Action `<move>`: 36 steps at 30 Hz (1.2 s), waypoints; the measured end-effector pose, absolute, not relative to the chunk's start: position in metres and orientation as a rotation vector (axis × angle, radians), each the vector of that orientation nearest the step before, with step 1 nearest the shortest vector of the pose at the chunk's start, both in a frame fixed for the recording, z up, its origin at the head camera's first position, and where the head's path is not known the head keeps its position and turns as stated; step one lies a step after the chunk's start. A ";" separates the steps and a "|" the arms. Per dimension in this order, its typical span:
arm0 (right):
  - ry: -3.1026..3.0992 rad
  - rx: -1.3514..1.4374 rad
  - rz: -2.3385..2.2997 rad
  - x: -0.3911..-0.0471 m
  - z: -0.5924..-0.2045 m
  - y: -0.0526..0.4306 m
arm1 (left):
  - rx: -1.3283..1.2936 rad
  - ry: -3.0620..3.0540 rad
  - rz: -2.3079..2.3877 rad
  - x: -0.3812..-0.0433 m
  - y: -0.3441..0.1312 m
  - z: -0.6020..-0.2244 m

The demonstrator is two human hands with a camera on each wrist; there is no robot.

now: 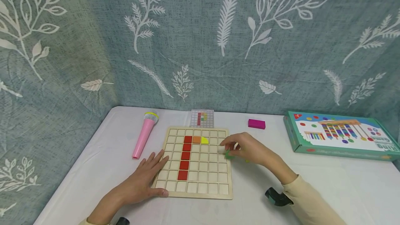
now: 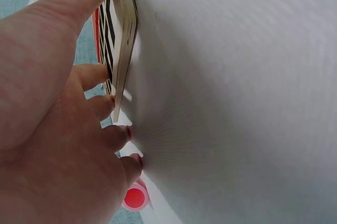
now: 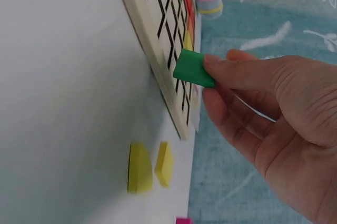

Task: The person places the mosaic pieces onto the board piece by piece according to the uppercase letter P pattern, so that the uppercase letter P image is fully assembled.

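A wooden grid board [image 1: 206, 169] lies on the table, with a column of several red square tiles [image 1: 184, 156], one orange tile [image 1: 196, 139] and a rounded yellow tile [image 1: 204, 140] in its cells. My left hand [image 1: 142, 180] rests at the board's left side, thumb on the near-left corner and fingertips along the left edge. Between thumb and fingers, my right hand [image 1: 247, 148] pinches a green tile [image 3: 194, 68] over the board's right edge. Two yellow tiles [image 3: 140, 168] lie on the table beside the board in the right wrist view.
Behind the board lies a small pattern card [image 1: 202, 118] with a coloured grid. A pink microphone [image 1: 145, 136] lies to the left. Toward the back right are a magenta block [image 1: 256, 124] and a green toy box [image 1: 343, 135]. A patterned curtain [image 1: 200, 44] hangs behind the table.
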State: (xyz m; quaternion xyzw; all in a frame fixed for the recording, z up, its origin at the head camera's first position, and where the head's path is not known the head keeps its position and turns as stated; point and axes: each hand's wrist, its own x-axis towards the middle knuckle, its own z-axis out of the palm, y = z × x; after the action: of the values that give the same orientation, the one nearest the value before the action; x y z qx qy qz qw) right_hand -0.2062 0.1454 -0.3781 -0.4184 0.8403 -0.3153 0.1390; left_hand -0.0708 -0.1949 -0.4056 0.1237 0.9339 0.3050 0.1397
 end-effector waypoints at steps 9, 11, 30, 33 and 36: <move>2.374 -1.232 -0.970 -0.206 -0.377 0.106 | 0.383 2.714 0.875 -0.070 -0.196 -0.405; 2.354 -1.255 -0.976 -0.205 -0.376 0.095 | 0.386 2.719 0.872 -0.070 -0.197 -0.405; 2.328 -1.281 -1.044 -0.202 -0.400 0.050 | 0.417 2.736 0.854 -0.070 -0.195 -0.407; 2.340 -1.276 -1.038 -0.202 -0.403 0.048 | 0.417 2.736 0.855 -0.070 -0.196 -0.407; 2.370 -1.266 -1.031 -0.200 -0.406 0.047 | 0.419 2.737 0.860 -0.070 -0.196 -0.407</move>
State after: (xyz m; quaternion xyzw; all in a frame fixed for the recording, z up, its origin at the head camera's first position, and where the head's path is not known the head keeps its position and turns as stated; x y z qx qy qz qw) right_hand -0.2003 0.0467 -0.4055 -0.4361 0.8164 -0.3550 0.1315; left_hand -0.0697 -0.1963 -0.4072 0.1436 0.9371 0.2945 0.1208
